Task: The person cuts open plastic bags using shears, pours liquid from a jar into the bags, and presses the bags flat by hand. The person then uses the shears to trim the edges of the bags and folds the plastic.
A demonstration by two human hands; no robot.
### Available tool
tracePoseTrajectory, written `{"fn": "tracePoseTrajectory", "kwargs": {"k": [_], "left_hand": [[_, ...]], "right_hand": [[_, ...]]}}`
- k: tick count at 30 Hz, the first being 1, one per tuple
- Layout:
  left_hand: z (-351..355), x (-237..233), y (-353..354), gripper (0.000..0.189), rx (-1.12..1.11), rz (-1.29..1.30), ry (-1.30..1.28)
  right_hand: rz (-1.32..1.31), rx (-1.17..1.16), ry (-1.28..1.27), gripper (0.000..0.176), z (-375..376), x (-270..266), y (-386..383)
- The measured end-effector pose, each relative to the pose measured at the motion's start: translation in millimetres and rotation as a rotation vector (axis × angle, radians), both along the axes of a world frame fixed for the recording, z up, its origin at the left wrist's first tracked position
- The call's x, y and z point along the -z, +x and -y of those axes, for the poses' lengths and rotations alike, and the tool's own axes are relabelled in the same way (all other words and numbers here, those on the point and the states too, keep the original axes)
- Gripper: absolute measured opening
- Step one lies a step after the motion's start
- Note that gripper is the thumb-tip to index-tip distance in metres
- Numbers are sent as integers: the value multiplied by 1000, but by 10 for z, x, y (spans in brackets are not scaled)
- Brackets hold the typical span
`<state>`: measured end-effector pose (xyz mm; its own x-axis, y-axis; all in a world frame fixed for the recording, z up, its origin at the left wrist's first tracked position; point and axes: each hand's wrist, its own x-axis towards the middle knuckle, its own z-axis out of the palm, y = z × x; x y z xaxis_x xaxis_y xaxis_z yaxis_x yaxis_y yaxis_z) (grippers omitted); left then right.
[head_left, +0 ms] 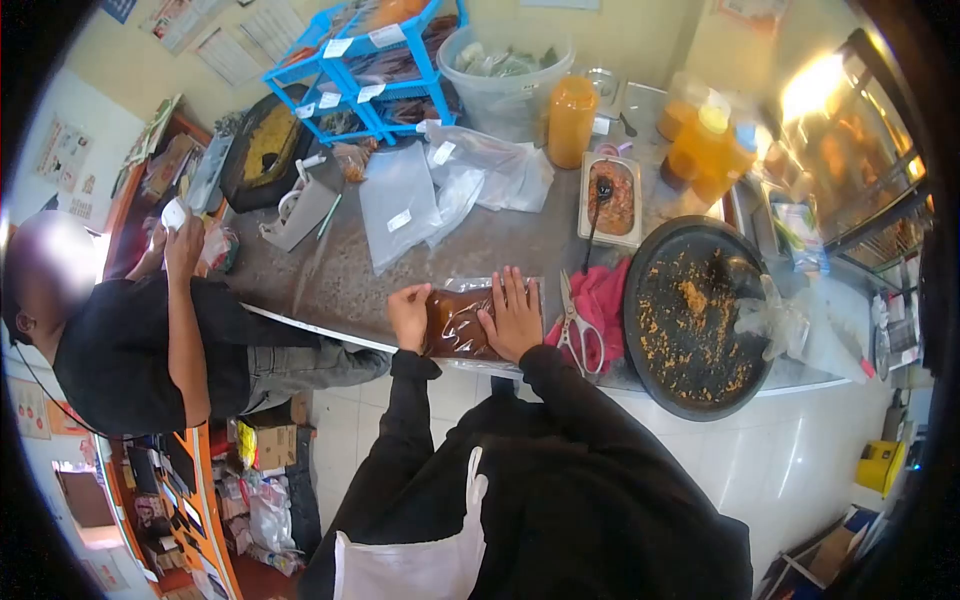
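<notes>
A clear plastic bag of brown sauce [462, 326] lies flat at the counter's front edge. My right hand [514, 318] rests on the bag's right part, palm down with fingers stretched out. At the bag's left edge is my left hand [409, 317], its fingers bent and pressed together on the plastic. White-handled scissors [577, 330] lie just right of the bag, beside a crumpled pink cloth [604, 300]. Behind the bag, flat clear plastic bags [398, 205] are spread on the counter.
At the right stands a large dark round pan [650, 375] with crumbs and a plastic glove. Behind are a metal tray of minced food [612, 198], an orange jar [572, 122], a bucket [507, 95] and blue baskets [385, 95]. Another person [145, 350] stands at the left.
</notes>
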<state>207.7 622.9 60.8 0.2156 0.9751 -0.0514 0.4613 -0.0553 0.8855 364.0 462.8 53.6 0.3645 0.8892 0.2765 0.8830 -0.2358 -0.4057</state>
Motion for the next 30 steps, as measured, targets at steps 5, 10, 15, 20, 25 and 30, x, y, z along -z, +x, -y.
{"fn": "tracePoseTrajectory", "kwargs": {"k": [5,10,15,20,25,30], "left_hand": [[57,21,-54,21,54,103,-71],[104,-253,-13,18,151,-300,377],[472,-1053,-20,18,363,-84,362],[934,-1696,191,14,425,96,359],[1109,-1616,278,11,406,300,150],[1335,-1740,145,10,368,419,150]], "right_hand": [[-32,-16,48,69,41,26,18],[-101,-61,139,63,87,-18,77],[-340,-111,332,45,168,-662,84],[-463,-307,338,20,94,-1185,99],[-848,-212,469,8,268,-1419,141],[-766,-229,561,7,389,-1624,62]]}}
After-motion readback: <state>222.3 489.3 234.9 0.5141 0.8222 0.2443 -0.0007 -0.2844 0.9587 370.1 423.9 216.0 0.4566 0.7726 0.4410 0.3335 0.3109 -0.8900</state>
